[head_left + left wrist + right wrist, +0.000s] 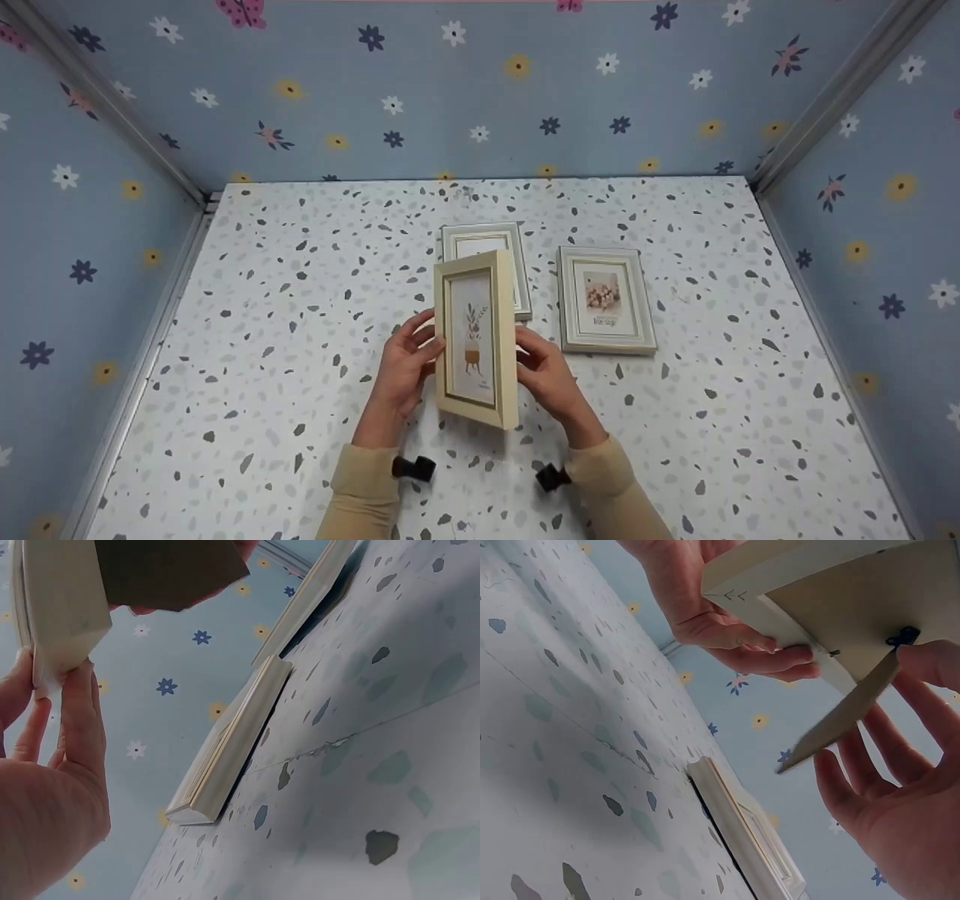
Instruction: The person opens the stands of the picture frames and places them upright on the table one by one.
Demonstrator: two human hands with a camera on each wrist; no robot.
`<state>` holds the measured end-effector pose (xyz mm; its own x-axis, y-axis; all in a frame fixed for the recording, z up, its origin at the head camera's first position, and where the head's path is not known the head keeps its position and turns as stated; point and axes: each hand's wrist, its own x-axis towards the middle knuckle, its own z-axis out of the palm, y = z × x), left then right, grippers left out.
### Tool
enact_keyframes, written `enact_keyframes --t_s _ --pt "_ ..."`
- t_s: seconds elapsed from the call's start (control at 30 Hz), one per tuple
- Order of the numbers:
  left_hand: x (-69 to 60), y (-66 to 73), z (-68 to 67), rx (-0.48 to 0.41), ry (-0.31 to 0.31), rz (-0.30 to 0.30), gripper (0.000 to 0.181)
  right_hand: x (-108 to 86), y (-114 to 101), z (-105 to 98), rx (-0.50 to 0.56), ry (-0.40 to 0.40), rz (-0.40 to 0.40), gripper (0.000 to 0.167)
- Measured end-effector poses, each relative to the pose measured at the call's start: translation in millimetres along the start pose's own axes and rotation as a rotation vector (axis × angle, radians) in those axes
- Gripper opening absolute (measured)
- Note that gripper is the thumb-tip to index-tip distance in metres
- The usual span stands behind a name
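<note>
At the left edge of the cream rectangular picture frame [472,341], the left hand [409,360] is gripping with curled fingers; behind the frame, the right hand [547,375] is pinching the brown flat board stand [841,718]. Frame is being held above the white speckled tabletop [262,375]. Apparently adjusting the stand; next move probably calling for steady left-hand support.

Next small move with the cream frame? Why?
Probably lower the cream frame onto the table, on its stand: the stand is angled out, held by the right hand, while the left hand grips the frame's edge above the table.
</note>
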<state>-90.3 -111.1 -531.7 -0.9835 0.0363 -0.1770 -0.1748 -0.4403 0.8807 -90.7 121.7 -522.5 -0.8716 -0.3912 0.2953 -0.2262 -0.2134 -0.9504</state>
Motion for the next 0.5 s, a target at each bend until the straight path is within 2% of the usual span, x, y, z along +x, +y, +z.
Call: enact_keyframes --t_s 0.33,0.5 --pt "-0.8 -2.0 -4.3 -0.006 0.023 0.002 0.049 -0.7 -6.1 -4.0 -0.023 0.149 -0.007 0.034" --pt "-1.6 -1.5 -4.6 -0.006 0.047 0.015 0.05 -1.6 -10.8 -6.1 0.003 0.204 -0.012 0.037"
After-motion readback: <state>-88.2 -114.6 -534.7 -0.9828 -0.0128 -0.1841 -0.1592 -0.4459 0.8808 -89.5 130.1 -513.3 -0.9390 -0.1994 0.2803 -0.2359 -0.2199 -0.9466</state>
